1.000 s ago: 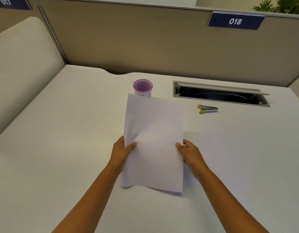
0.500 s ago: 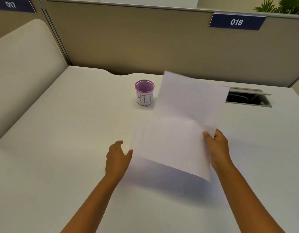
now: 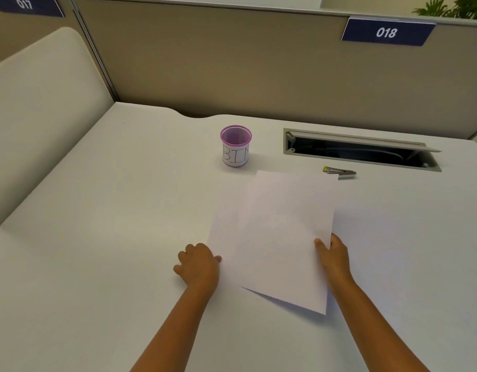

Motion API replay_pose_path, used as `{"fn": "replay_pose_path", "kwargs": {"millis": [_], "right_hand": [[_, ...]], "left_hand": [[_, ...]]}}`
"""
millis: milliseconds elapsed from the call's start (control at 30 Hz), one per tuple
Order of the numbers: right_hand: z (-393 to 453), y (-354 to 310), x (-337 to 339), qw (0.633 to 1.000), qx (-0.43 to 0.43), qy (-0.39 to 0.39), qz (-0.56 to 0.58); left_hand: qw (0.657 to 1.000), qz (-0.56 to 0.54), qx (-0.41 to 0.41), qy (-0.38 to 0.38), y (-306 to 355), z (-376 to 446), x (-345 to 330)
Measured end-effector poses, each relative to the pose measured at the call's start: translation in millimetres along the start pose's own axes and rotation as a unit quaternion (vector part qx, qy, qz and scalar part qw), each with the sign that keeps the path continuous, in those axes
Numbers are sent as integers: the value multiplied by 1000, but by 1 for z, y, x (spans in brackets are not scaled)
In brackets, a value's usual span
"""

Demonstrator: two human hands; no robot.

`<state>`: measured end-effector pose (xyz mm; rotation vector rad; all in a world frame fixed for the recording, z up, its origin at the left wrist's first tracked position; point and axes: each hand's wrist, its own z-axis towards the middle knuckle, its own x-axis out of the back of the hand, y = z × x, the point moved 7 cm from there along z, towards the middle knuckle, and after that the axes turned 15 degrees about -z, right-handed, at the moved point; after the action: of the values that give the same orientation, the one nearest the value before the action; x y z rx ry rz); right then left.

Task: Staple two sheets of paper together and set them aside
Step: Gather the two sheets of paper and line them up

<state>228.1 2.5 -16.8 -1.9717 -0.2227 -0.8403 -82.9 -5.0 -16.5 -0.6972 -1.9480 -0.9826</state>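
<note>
Two white sheets of paper lie overlapped in the middle of the white desk. The lower sheet (image 3: 228, 224) is flat, and only its left strip shows. The upper sheet (image 3: 285, 237) is skewed over it, with its near corner lifted off the desk. My right hand (image 3: 335, 260) pinches the upper sheet's right edge, thumb on top. My left hand (image 3: 198, 265) is curled at the lower sheet's left edge, thumb tip on the paper. A small silver stapler (image 3: 339, 172) with yellow ends lies just beyond the upper sheet's far right corner.
A purple mesh cup (image 3: 235, 146) labelled BIN stands behind the sheets to the left. An open cable slot (image 3: 361, 150) is sunk into the desk at the back right. A beige partition (image 3: 232, 71) closes the back, and a curved side panel (image 3: 41, 103) bounds the left.
Both hands held the stack upright a second ago. My right hand then swung the sheets right and has brought one back over the other, uncovering the stapler. My left hand has returned to the paper's edge.
</note>
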Motion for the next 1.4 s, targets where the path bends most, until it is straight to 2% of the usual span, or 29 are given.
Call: {"fn": "replay_pose_path", "kwargs": {"millis": [167,367,633,833,900,1000,1067,1167,1300,1400], "right_hand": [[-20,-7,-15,991,84,16,-104],[-31,-9,-29,971,140,58,-186],[-30,-13,-30,966,146,81,-200],[-29,-15,-30,966,144,76,-201],[-29,-15,-30,967,144,70,-200],[-27,-13,-29,969,138,54,-200],[-25,-10,-29,972,127,36,-197],[-17,-13,-22,981,96,18,-168],[-10,-30,-17,989,77,27,-127],[-8,-37,-24,991,71,14,-113]], "left_hand": [[999,-20,3,34,5,-12,0],[998,-39,-26,53,12,-30,-9],[998,-36,-7,58,11,-23,-7],[997,-79,-5,25,15,-25,-12],[990,-141,6,-1,15,-23,-11],[940,-339,11,-45,20,-17,-4],[918,-392,13,-53,22,-12,4],[915,-400,21,-54,18,0,10],[936,-342,11,-88,13,14,5],[935,-341,16,-97,11,17,1]]}}
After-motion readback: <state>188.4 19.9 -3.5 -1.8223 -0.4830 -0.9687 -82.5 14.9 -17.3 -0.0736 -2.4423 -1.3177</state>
